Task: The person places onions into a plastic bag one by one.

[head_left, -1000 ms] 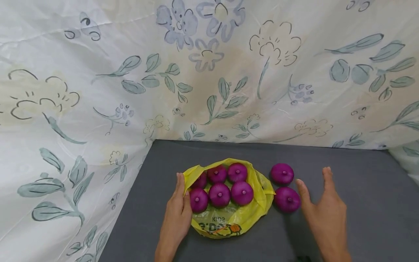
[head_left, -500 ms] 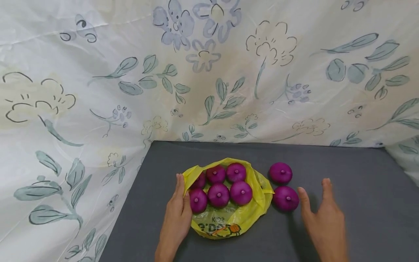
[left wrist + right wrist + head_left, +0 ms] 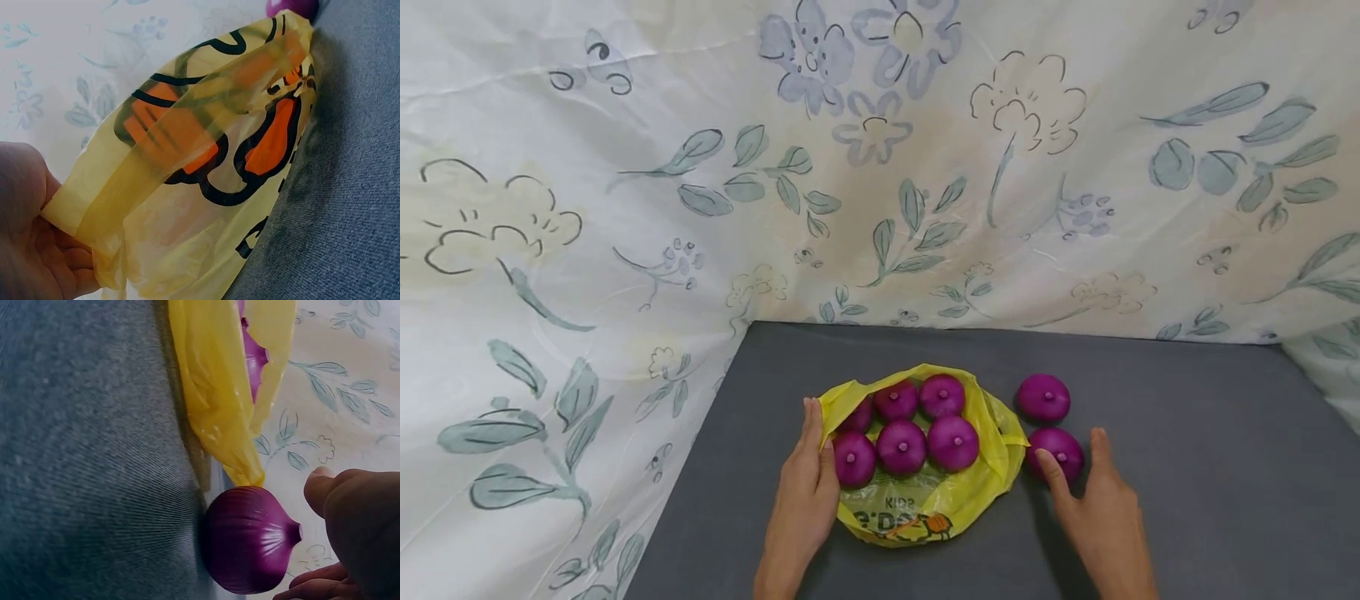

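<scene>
A yellow plastic bag (image 3: 988,479) with printed letters lies with its mouth spread, and several purple onions (image 3: 953,443) sit inside it. My left hand (image 3: 803,500) pinches the bag's left rim between thumb and fingers, as the left wrist view also shows. To the right of the bag lie two loose onions, a nearer onion (image 3: 1066,448) and a farther onion (image 3: 1043,397). My right hand (image 3: 1105,517) is spread around the nearer onion, thumb above its left side and fingers to its right. In the right wrist view, a gap shows between the thumb and this onion (image 3: 247,540).
Dark grey fabric (image 3: 1210,433) covers the work surface. A white floral cloth (image 3: 850,250) hangs behind it and along the left side. The nearer loose onion lies right against the bag's gathered right end.
My right hand has moved left, from beside the nearer loose onion to around it. The left hand, the bag and the onions stay where they were.
</scene>
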The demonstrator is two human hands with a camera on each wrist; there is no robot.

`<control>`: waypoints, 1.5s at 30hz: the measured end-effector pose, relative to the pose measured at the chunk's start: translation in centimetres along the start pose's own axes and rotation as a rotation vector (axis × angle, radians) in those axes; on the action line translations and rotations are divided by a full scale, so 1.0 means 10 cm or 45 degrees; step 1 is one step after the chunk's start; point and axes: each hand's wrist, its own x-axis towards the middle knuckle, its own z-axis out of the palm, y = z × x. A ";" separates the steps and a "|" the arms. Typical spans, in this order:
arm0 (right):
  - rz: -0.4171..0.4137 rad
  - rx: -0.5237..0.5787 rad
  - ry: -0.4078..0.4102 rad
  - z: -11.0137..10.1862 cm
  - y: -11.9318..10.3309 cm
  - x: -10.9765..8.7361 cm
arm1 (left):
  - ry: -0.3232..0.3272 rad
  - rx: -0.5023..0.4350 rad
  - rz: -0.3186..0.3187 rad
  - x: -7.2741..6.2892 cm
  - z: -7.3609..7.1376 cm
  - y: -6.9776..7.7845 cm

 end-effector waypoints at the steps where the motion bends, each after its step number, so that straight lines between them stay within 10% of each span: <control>1: -0.007 -0.003 0.000 0.01 0.00 0.00 | 0.001 0.001 -0.001 0.00 0.00 0.00; 20: -0.207 0.102 0.178 0.20 0.05 0.07 | 0.019 -0.005 0.013 0.03 0.01 -0.02; 45: -0.176 0.206 0.273 -0.07 -0.17 -0.05 | 0.015 -0.001 -0.004 -0.01 0.02 0.01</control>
